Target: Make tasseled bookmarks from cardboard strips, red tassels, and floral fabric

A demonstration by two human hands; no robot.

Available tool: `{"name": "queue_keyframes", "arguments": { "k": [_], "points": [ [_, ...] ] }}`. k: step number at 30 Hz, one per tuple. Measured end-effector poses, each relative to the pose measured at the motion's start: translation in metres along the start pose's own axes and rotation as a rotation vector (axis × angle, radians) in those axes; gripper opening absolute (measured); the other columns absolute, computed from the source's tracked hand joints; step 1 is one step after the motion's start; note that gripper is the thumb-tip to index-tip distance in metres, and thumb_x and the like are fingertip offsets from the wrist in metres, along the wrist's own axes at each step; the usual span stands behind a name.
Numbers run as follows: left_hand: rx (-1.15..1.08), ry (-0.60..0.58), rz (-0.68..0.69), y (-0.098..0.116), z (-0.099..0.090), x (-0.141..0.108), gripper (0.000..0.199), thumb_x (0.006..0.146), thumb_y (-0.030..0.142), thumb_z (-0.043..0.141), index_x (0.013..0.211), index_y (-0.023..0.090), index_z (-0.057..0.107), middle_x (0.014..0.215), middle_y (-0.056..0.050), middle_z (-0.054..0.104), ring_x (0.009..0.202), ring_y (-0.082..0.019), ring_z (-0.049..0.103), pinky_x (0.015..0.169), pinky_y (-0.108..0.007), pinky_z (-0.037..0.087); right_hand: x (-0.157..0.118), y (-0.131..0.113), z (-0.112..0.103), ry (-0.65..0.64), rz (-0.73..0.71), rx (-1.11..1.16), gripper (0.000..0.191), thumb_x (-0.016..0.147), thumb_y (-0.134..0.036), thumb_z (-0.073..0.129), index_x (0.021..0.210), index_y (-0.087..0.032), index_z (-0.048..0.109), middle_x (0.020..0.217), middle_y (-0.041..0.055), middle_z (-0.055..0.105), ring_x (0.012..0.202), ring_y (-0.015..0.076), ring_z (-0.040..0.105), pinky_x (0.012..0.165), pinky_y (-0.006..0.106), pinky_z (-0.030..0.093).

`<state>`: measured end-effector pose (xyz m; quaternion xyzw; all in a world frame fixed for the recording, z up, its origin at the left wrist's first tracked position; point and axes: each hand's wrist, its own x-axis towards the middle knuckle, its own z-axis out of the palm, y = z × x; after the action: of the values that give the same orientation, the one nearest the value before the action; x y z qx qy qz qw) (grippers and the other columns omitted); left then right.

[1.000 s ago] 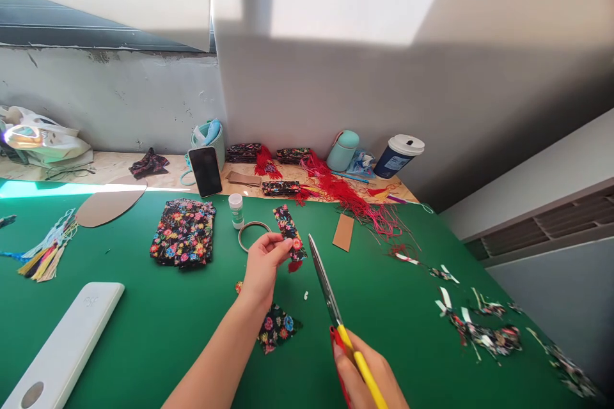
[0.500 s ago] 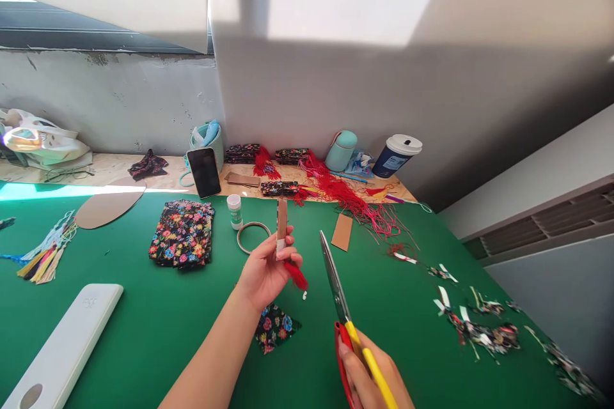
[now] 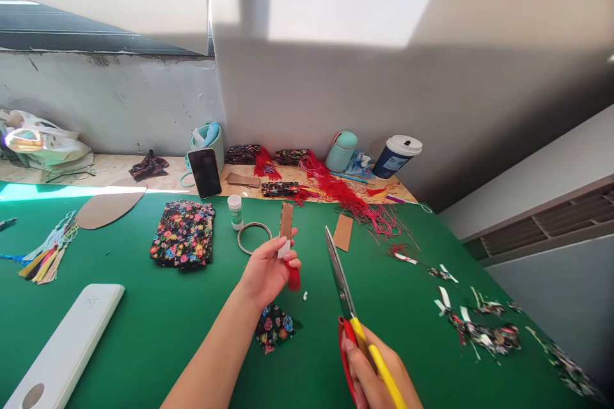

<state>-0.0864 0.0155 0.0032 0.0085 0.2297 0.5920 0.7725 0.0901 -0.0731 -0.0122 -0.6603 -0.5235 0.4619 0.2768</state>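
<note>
My left hand point(image 3: 268, 273) pinches a narrow brown strip point(image 3: 286, 220) with a white lower end, held upright above the green mat. A red tassel point(image 3: 294, 277) hangs below its fingers. My right hand point(image 3: 377, 364) is wrapped round scissors point(image 3: 341, 275) with yellow and red handles; their blades look closed and point up and away, apart from the strip. Under my left hand lies a floral fabric scrap point(image 3: 275, 327). Two small white bits point(image 3: 305, 296) rest on the mat between the hands.
A floral fabric stack point(image 3: 183, 234), white bottle point(image 3: 235, 212), metal ring point(image 3: 240, 244) and phone point(image 3: 204, 172) stand or lie left of centre. Red tassels point(image 3: 345, 195), a cup point(image 3: 396, 156) and a brown card point(image 3: 343, 232) are beyond. Scraps point(image 3: 494, 334) lie right; a white device point(image 3: 71, 345) lies left.
The strip in my left hand has turned to show more of its face, and the tassel now hangs straighter. My right hand and the scissors have shifted slightly to the right.
</note>
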Motion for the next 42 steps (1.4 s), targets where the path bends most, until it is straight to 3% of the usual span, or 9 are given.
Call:
{"name": "queue_keyframes", "arguments": {
  "k": [7,11,15,17,20,27,32,37,42],
  "points": [
    [0.445,0.143,0.137,0.007,-0.005,0.001,0.020,0.071,0.014,0.059,0.091,0.011,0.062,0.071,-0.002,0.055,0.063,-0.010,0.056,0.058,-0.022,0.048,0.045,0.006,-0.040,0.136,-0.355,-0.275,0.013,0.072,-0.035,0.049,0.077,-0.023,0.051,0.058,-0.0010,0.057,0.048,0.0147,0.055,0.048,0.025,0.046],
    [0.633,0.203,0.183,0.009,-0.015,0.010,0.025,0.064,0.014,0.069,0.087,0.011,0.060,0.073,-0.003,0.061,0.060,-0.010,0.060,0.055,-0.019,0.047,0.078,-0.008,-0.060,0.175,-0.471,-0.354,0.016,0.073,-0.033,0.048,0.083,-0.022,0.051,0.071,0.0019,0.061,0.057,0.0163,0.059,0.057,0.028,0.049],
    [0.810,0.270,0.237,0.001,-0.029,0.024,0.047,0.058,0.014,0.077,0.101,0.014,0.057,0.074,0.000,0.062,0.056,-0.014,0.064,0.057,-0.025,0.050,0.119,-0.025,-0.064,0.216,-0.631,-0.416,0.014,0.070,-0.031,0.052,0.079,-0.022,0.049,0.070,0.0015,0.059,0.059,0.0172,0.056,0.057,0.029,0.046],
    [0.921,0.280,0.267,-0.004,-0.035,0.030,0.053,0.061,0.013,0.073,0.111,0.018,0.055,0.076,0.001,0.061,0.056,-0.015,0.065,0.055,-0.025,0.050,0.138,-0.026,-0.061,0.231,-0.712,-0.447,0.015,0.073,-0.036,0.053,0.075,-0.023,0.047,0.070,0.0016,0.057,0.058,0.0167,0.054,0.055,0.029,0.044],
    [1.140,0.256,0.321,-0.014,-0.040,0.036,0.037,0.066,0.010,0.066,0.102,0.017,0.064,0.082,-0.003,0.065,0.057,-0.014,0.065,0.052,-0.024,0.049,0.155,-0.014,-0.055,0.272,-0.760,-0.480,0.035,0.074,-0.055,0.058,0.075,-0.023,0.045,0.072,0.0016,0.056,0.059,0.0169,0.055,0.054,0.029,0.044],
    [1.407,0.183,0.536,-0.028,-0.043,0.040,0.030,0.069,0.006,0.057,0.094,0.018,0.069,0.101,-0.009,0.068,0.081,-0.019,0.065,0.073,-0.034,0.054,0.161,0.014,-0.066,0.417,-0.873,-0.769,0.076,0.060,-0.081,0.052,0.098,-0.016,0.048,0.090,0.0116,0.056,0.079,0.0263,0.060,0.062,0.036,0.051],
    [1.472,0.291,0.813,-0.016,-0.038,0.030,0.038,0.066,-0.004,0.042,0.090,0.018,0.063,0.103,-0.009,0.062,0.104,-0.022,0.055,0.096,-0.042,0.041,0.156,0.005,-0.070,0.562,-1.055,-0.946,0.075,0.062,-0.082,0.048,0.090,-0.012,0.052,0.087,0.0153,0.057,0.079,0.0285,0.059,0.067,0.038,0.050],
    [1.489,0.443,1.119,-0.001,-0.034,0.020,0.028,0.070,0.002,0.042,0.086,0.019,0.057,0.090,-0.005,0.061,0.090,-0.021,0.057,0.084,-0.038,0.046,0.155,0.006,-0.070,0.720,-1.236,-1.005,0.062,0.077,-0.068,0.049,0.092,-0.008,0.055,0.091,0.0192,0.062,0.086,0.0278,0.062,0.073,0.033,0.049],
    [1.480,0.418,1.171,0.000,-0.030,0.015,0.018,0.076,0.010,0.046,0.088,0.019,0.056,0.090,-0.005,0.061,0.089,-0.019,0.058,0.080,-0.034,0.046,0.157,0.011,-0.071,0.667,-1.264,-1.012,0.063,0.080,-0.063,0.048,0.105,-0.006,0.053,0.098,0.0213,0.063,0.094,0.0306,0.059,0.080,0.037,0.047]
  ]
}}
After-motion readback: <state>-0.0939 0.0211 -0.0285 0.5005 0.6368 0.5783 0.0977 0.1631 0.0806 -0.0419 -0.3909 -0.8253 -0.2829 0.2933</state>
